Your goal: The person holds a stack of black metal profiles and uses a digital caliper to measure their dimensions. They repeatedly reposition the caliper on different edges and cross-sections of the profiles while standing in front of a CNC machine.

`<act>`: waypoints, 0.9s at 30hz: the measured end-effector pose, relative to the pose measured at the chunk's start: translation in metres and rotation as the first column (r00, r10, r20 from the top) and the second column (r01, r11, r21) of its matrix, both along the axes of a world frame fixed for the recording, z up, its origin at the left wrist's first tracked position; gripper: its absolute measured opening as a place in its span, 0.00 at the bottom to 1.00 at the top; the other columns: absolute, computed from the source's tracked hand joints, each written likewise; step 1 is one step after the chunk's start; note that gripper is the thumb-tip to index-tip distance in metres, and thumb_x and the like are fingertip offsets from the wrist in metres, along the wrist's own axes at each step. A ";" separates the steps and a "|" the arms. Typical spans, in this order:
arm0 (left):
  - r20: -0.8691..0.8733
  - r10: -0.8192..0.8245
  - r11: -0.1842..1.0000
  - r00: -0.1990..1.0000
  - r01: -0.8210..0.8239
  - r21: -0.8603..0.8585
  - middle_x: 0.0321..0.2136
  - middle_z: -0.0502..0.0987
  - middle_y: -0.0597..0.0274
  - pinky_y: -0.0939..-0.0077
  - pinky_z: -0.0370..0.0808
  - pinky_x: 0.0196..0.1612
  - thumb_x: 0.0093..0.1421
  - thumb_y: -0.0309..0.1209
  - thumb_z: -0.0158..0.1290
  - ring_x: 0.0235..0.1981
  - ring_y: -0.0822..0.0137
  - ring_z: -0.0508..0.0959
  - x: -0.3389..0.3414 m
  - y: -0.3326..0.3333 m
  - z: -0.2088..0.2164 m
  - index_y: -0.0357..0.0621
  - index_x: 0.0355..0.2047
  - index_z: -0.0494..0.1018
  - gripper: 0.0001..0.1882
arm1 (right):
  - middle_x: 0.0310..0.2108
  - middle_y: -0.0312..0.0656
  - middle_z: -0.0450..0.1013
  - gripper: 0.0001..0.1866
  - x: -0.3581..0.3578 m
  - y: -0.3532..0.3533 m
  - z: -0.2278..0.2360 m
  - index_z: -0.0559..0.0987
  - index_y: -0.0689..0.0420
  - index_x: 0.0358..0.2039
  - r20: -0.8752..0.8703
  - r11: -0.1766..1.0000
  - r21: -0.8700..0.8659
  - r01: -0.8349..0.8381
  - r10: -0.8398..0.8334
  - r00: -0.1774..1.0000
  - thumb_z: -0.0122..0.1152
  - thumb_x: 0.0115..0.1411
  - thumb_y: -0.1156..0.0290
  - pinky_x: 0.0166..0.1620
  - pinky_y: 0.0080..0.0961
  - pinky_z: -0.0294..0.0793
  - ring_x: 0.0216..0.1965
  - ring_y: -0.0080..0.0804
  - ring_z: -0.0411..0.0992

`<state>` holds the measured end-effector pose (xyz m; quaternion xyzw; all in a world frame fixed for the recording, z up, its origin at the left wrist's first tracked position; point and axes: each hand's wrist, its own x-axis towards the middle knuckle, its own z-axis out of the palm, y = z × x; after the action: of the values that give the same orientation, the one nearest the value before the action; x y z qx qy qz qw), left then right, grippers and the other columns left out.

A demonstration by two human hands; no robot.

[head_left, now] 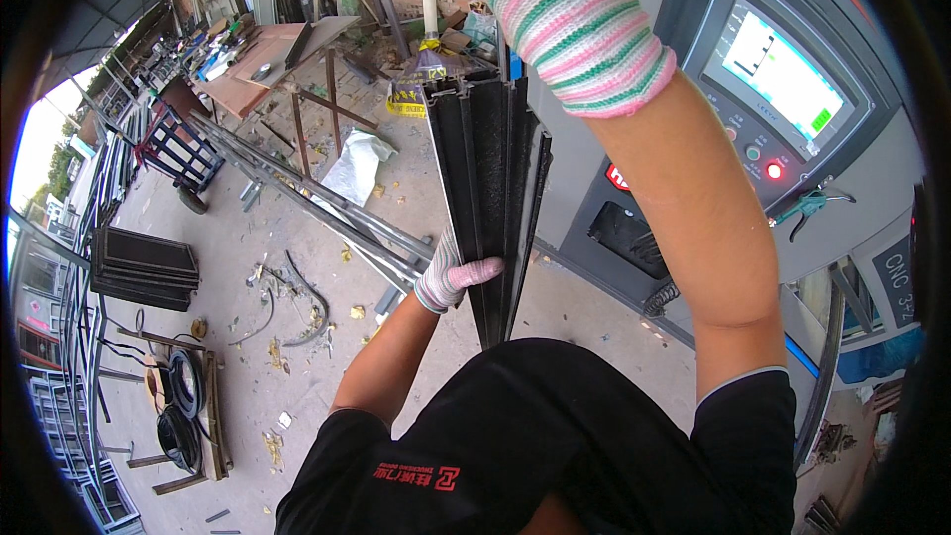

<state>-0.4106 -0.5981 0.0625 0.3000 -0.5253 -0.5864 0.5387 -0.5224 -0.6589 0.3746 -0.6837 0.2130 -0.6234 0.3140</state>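
Note:
My left hand (458, 275), in a striped knit glove, is wrapped round a bundle of long black metal profiles (480, 168). The thumb lies across their near face. The bundle stands on end in front of my body, its ribbed ends uppermost and its lower part hidden behind my shirt. My right arm reaches up past a machine's control panel. On it, my right hand (570, 25) wears a white, pink and green striped glove; its fingers are cut off by the upper edge, so whatever they touch is out of sight.
Close on the right is a grey machine with a lit screen (783, 64) and a green air gun (810, 202). Long metal bars (317, 200) lie to the left, beyond a stack of black panels (145, 267). A hand truck (183, 149) and a cluttered table (263, 59) stand farther back.

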 end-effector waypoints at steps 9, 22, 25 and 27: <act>0.015 0.053 0.999 0.999 -0.052 -0.006 0.42 0.77 0.59 0.67 0.73 0.53 0.44 0.49 0.72 0.46 0.63 0.77 0.002 -0.004 -0.015 0.26 0.67 0.60 0.58 | 0.16 0.29 0.63 0.24 0.003 -0.003 -0.001 0.74 0.54 0.23 0.015 1.000 0.002 -0.006 0.006 1.000 0.51 0.74 0.53 0.26 0.28 0.64 0.19 0.20 0.62; 0.008 0.034 0.999 0.999 -0.033 -0.009 0.42 0.77 0.59 0.68 0.73 0.53 0.44 0.50 0.72 0.46 0.64 0.77 0.003 -0.003 -0.008 0.26 0.67 0.60 0.58 | 0.16 0.31 0.64 0.25 0.003 0.000 -0.001 0.75 0.56 0.24 0.005 1.000 -0.005 0.015 -0.015 1.000 0.51 0.74 0.52 0.27 0.30 0.65 0.20 0.22 0.63; 0.013 0.031 1.000 0.999 -0.031 -0.004 0.42 0.77 0.59 0.68 0.73 0.53 0.44 0.50 0.71 0.46 0.64 0.77 0.002 -0.002 -0.005 0.26 0.67 0.60 0.57 | 0.15 0.32 0.64 0.25 0.003 -0.001 -0.003 0.75 0.56 0.24 0.011 0.999 -0.028 0.028 -0.028 1.000 0.51 0.74 0.52 0.28 0.30 0.65 0.21 0.23 0.63; 0.022 0.036 0.999 0.999 -0.036 -0.008 0.42 0.77 0.59 0.68 0.72 0.54 0.45 0.50 0.71 0.46 0.64 0.77 0.002 -0.001 -0.005 0.26 0.67 0.60 0.57 | 0.15 0.33 0.64 0.25 0.003 -0.003 -0.005 0.75 0.56 0.24 0.017 0.998 -0.047 0.040 -0.039 0.999 0.51 0.74 0.52 0.28 0.30 0.65 0.21 0.23 0.63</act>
<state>-0.4082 -0.5990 0.0574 0.3140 -0.5281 -0.5711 0.5444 -0.5193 -0.6619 0.3696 -0.6816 0.2094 -0.6396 0.2870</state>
